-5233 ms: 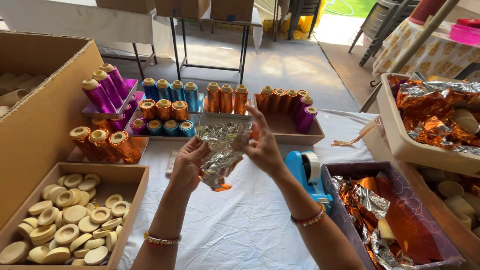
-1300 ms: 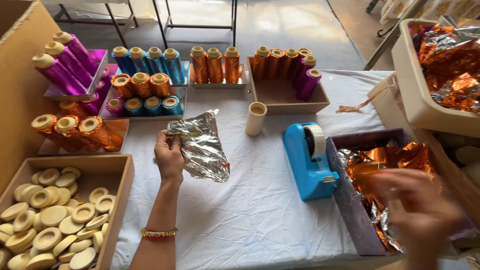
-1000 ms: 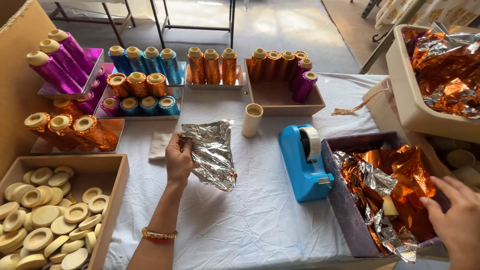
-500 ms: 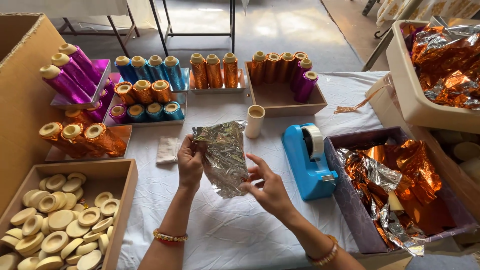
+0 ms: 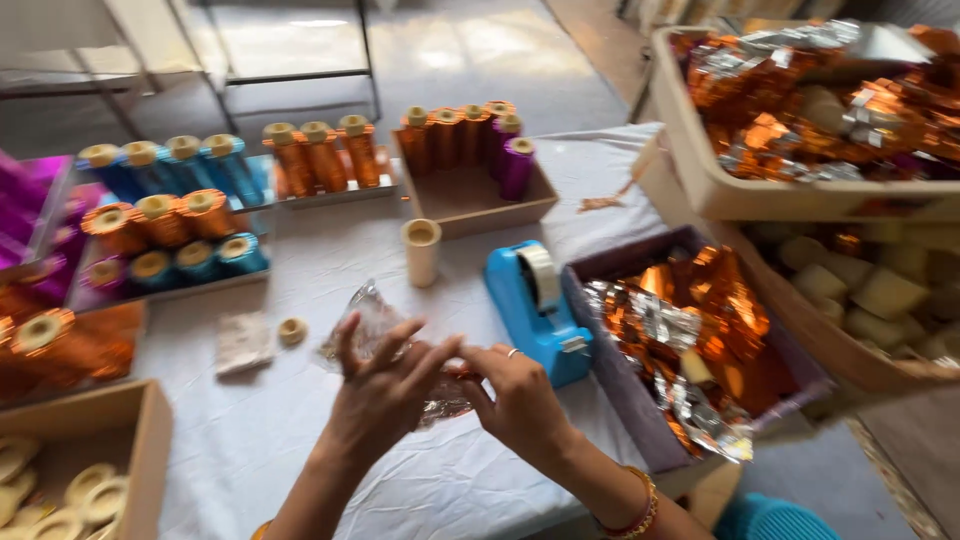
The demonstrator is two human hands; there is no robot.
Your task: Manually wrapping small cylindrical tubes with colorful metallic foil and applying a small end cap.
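At the far left of the frame we see purple spools [image 5: 30, 205], cut off by the edge, and below them orange spools [image 5: 45, 335] in an orange-lined tray. In the lower left corner stands a cardboard box [image 5: 150, 440] holding pale round discs [image 5: 45, 495]. Further right, in the upper left, blue spools [image 5: 165, 165] and orange ones sit in rows in a tray, with a second row of orange spools [image 5: 320, 150] behind. On the white cloth [image 5: 250, 450] below them lie a small pale packet [image 5: 243, 342] and a single disc [image 5: 292, 331]. In the lower middle our left hand [image 5: 380, 390] is spread, fingers fanned over a crumpled silver foil sheet [image 5: 375, 320] and pressing on it; our right hand [image 5: 520, 400], just beside it, pinches the foil's near edge with curled fingers, a ring on one of them. The foil lies on the cloth under both hands, in front of a bare cardboard tube [image 5: 421, 250] standing upright. Above the tube a shallow brown box [image 5: 470, 195] holds more orange spools and one purple spool [image 5: 517, 165]. Right of the hands stands a blue tape dispenser [image 5: 535, 305], touching a dark box [image 5: 620, 400] full of orange and silver foil scraps [image 5: 700, 340]. At the upper right a cream tray [image 5: 700, 170] carries foil-wrapped pieces, and under it another tray holds pale blocks [image 5: 870, 290].
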